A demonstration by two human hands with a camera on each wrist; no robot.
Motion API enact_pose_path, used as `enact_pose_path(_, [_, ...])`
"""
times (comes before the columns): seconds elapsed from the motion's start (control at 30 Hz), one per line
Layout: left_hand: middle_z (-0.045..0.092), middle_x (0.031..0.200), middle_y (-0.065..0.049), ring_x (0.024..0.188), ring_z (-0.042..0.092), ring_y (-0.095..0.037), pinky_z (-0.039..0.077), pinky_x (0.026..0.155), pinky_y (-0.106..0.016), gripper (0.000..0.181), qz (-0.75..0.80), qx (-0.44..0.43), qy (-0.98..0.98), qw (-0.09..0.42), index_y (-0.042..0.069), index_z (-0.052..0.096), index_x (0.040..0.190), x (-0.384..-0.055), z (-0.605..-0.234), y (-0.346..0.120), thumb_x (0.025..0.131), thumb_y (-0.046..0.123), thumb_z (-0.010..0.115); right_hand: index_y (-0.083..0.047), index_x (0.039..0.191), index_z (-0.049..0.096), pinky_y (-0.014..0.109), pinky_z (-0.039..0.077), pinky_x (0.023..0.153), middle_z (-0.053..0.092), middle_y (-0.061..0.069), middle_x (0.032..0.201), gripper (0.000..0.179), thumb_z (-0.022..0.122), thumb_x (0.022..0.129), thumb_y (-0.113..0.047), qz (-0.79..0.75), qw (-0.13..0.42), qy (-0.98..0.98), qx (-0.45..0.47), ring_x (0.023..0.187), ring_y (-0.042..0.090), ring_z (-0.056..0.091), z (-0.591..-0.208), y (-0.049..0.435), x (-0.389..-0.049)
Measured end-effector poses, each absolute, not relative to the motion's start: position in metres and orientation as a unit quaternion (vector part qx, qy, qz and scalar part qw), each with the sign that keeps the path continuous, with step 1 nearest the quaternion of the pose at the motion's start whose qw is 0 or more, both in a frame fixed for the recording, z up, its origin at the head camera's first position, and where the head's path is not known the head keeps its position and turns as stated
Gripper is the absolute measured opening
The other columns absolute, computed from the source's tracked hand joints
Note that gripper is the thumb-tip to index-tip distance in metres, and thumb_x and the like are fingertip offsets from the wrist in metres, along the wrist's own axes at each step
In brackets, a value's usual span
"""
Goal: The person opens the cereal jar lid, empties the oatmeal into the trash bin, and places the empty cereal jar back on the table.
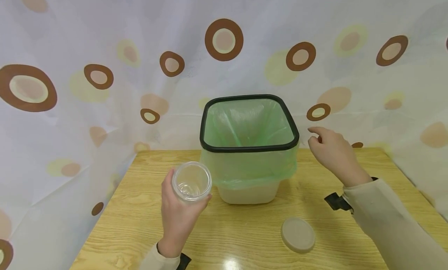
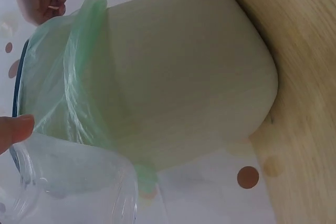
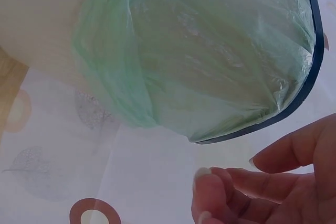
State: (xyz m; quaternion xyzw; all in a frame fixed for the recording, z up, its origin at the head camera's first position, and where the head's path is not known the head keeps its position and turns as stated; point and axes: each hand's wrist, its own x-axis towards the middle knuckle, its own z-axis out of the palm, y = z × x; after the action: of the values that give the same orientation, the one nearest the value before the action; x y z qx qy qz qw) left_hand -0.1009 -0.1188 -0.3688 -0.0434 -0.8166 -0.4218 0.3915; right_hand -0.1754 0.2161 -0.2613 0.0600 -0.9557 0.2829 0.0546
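Note:
A clear, round jar [image 1: 192, 181] with no lid on it is gripped by my left hand [image 1: 179, 213], its mouth facing up toward the head view. It appears empty. Just right of it stands a pale bin [image 1: 249, 194] lined with a green plastic bag [image 1: 248, 167], whose edge folds over the outside. My right hand [image 1: 332, 153] hovers apart from the bin's right side. Its fingers are loosely bent and hold nothing, as the right wrist view shows. Nearer to me, a round beige lid [image 1: 298, 235] lies flat on the wooden table [image 1: 140, 219].
A black frame [image 1: 249, 149] rims the top of the bin. Behind and beside the table hangs a white cloth [image 1: 189, 33] with brown and yellow ring prints. The bin stands toward the table's back edge.

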Motion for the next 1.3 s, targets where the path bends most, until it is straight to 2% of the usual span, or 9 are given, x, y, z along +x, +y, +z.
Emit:
enact_pose_path(0.23, [0.053, 0.120, -0.026, 0.106, 0.055, -0.044, 0.047, 0.086, -0.061, 0.105, -0.417, -0.053, -0.830, 0.367, -0.010, 0.037, 0.134, -0.093, -0.382, -0.117, 0.048, 0.009, 0.094, 0.008, 0.142, 0.040, 0.032, 0.028, 0.043, 0.042, 0.004, 0.058, 0.052, 0.028, 0.097, -0.017, 0.283, 0.044, -0.957, 0.053, 0.043, 0.017, 0.031, -0.264, 0.218, -0.173])
enact_pose_path(0.53, [0.052, 0.126, -0.026, 0.112, 0.054, -0.044, 0.044, 0.090, -0.062, 0.105, -0.451, -0.032, -0.831, 0.324, -0.007, 0.036, 0.136, -0.085, -0.388, -0.113, 0.050, 0.007, 0.094, 0.008, 0.141, 0.041, 0.032, 0.029, 0.043, 0.043, 0.005, 0.059, 0.052, 0.028, 0.098, -0.018, 0.281, 0.048, -0.957, 0.052, 0.044, 0.018, 0.032, -0.268, 0.220, -0.172])
enact_pose_path(1.0, [0.051, 0.129, -0.025, 0.114, 0.053, -0.044, 0.042, 0.091, -0.064, 0.107, -0.480, 0.020, -0.838, 0.257, -0.004, 0.036, 0.139, -0.076, -0.397, -0.104, 0.052, 0.016, 0.096, 0.009, 0.141, 0.040, 0.034, 0.031, 0.048, 0.047, 0.007, 0.066, 0.052, 0.028, 0.098, -0.019, 0.277, 0.036, -0.959, 0.051, 0.048, 0.019, 0.036, -0.277, 0.224, -0.169])
enact_pose_path(1.3, [0.052, 0.123, -0.023, 0.111, 0.052, -0.040, 0.045, 0.088, -0.061, 0.106, -0.457, 0.024, -0.846, 0.273, -0.003, 0.040, 0.135, -0.075, -0.409, -0.096, 0.049, 0.020, 0.097, 0.010, 0.139, 0.042, 0.033, 0.030, 0.046, 0.049, 0.007, 0.066, 0.052, 0.029, 0.097, -0.017, 0.277, 0.042, -0.959, 0.051, 0.046, 0.018, 0.036, -0.282, 0.225, -0.168])
